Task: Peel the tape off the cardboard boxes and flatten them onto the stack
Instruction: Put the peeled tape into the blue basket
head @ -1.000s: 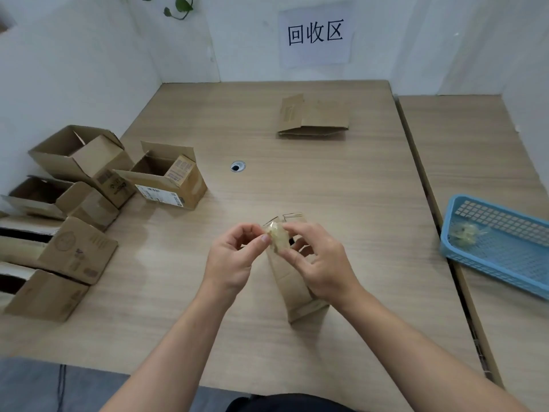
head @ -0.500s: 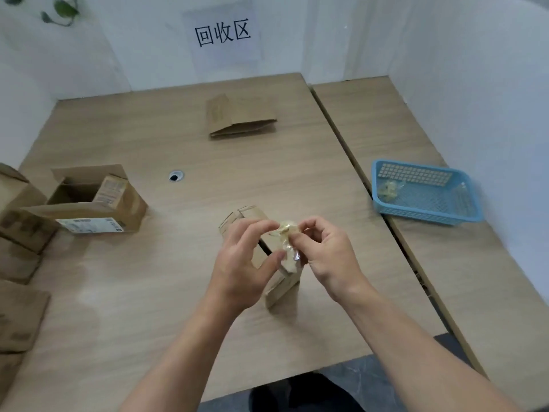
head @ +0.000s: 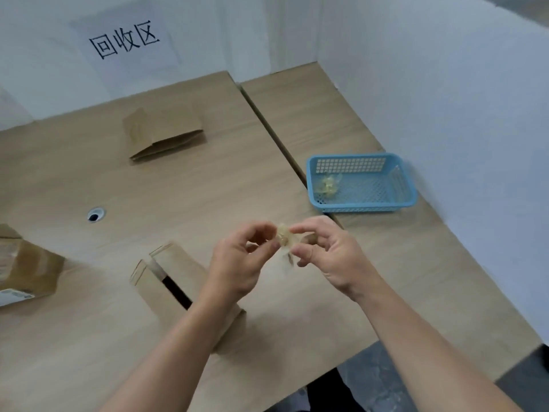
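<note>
So the person has both hands up over the bench (head: 208, 185), working a crumpled yellowish tape wad (head: 285, 237) between them. The left hand (head: 237, 263) has its grip clamped on the left side of the wad, thumb and forefinger pinching it. The right hand (head: 329, 251) does the same from the other side, its grip closed on the wad too, with the other fingers loosely curled. The wad is off the surface, with a thin bit trailing down from it. The cardboard box (head: 170, 278) lies on the bench at about 8 o'clock from the hands, partly under the left forearm. Its open end points to roughly 11 o'clock and a dark gap shows between the flaps. Neither hand touches it. The flattened stack (head: 166, 135) sits well away at 11 o'clock, near the back wall under a paper sign (head: 127, 40). At 2 o'clock from the hands there's a blue basket (head: 365, 207) on the second bench (head: 312, 114), with a ball of tape (head: 328, 184) already in it. A cable hole (head: 95, 215) is out at 9 o'clock, and another box (head: 29, 269) pokes in at the left edge, too blurry to say much about.
</note>
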